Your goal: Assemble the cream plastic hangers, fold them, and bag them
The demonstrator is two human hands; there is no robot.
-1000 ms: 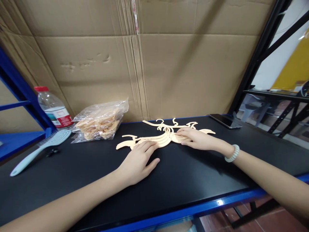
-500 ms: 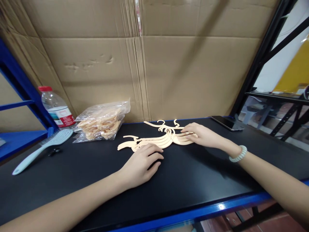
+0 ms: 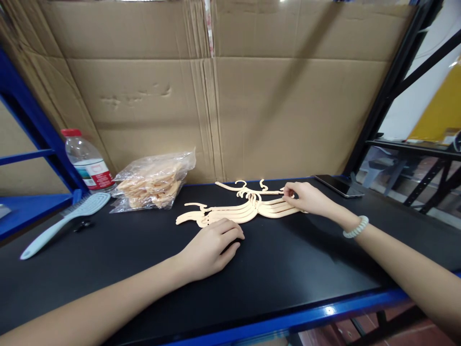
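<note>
Several cream-coloured clothes hangers (image 3: 233, 210) lie overlapped in a fanned row on the black tabletop, their hooks bunched near the middle. My left hand (image 3: 213, 246) lies palm down at the front edge of the row, fingers loosely stretched and holding nothing; it covers part of the nearest hanger. At the right ends of the hangers is my right hand (image 3: 307, 198), wearing a pale beaded bracelet (image 3: 356, 228). Its thumb and forefinger are pinched together on a hanger's arm, and the hand hides some of the hanger ends. Behind the row lies another hanger (image 3: 230, 187), with a loose hook piece close by.
At the back left stand a clear plastic bag (image 3: 153, 180) of cream pieces and a red-capped bottle (image 3: 88, 161). A pale blue hairbrush (image 3: 65, 226) lies in front of them. A phone (image 3: 338, 186) rests at the back right. Cardboard (image 3: 288, 115) walls the back edge.
My right hand has shifted slightly right along the hangers, and its fingers have gone from lying spread over them to a pinch. My left hand stays in place.
</note>
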